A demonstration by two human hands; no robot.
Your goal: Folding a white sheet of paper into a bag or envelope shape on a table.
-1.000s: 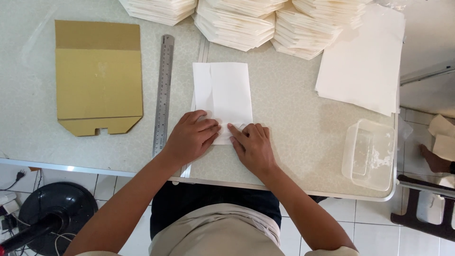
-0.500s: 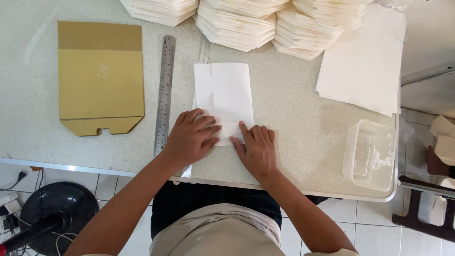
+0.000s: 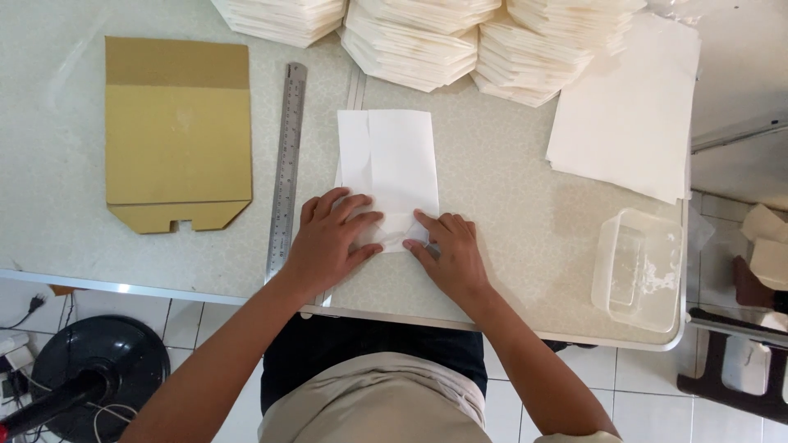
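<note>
A folded white paper sheet [image 3: 389, 168] lies flat on the speckled desk [image 3: 509, 205], its long axis running straight away from the person, near end under both hands and far end pointing at the stacks of folded cream paper [image 3: 427, 33] along the far edge. The left hand [image 3: 328, 239] rests palm down on the sheet's near left corner, fingers [image 3: 349, 209] spread open and pressing flat, gripping nothing. The right hand [image 3: 447, 250] lies just beside it on the near right corner, fingers [image 3: 433, 226] extended and flat on the paper, also pressing rather than clasping. Most of the sheet stretches beyond the fingertips; a lengthwise crease shows left of its middle. Just left of the left hand's fingers a steel ruler [image 3: 286, 168] lies parallel to the sheet. Farther left sits a flat brown cardboard template [image 3: 176, 139] with a notched near edge. Well right of the right hand's fingers lie loose white sheets [image 3: 628, 115] and, nearer the desk's corner, a clear plastic container [image 3: 640, 267].
</note>
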